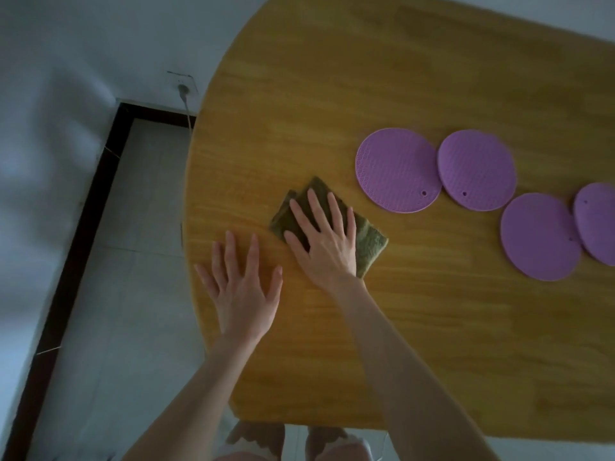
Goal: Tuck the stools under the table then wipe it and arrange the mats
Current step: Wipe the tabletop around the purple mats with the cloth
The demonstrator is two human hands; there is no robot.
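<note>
Table (332, 78): wooden top with a curved left edge, seen from above; fills the right of the view
Cloth (371, 242): green, folded, lying flat on the table near the left edge; pinned under the right hand
Right hand (324, 241): fingers straight and spread, palm pressed down flat on the cloth
Left hand (244, 294): fingers spread, flat on bare wood just beside the cloth, close to the table's edge; holding nothing
Mats: four round purple ones on the table, right of the cloth and apart from it; first mat (397, 169) with second mat (476, 169) overlapping its right edge; third mat (540, 236) nearer the person; fourth mat (597, 222) overlapping it, cut off by the frame
Floor (133, 261): pale tiles left of the table; dark skirting (83, 211) along the wall (66, 61); plug (182, 89) with cord on the wall behind the table's edge
</note>
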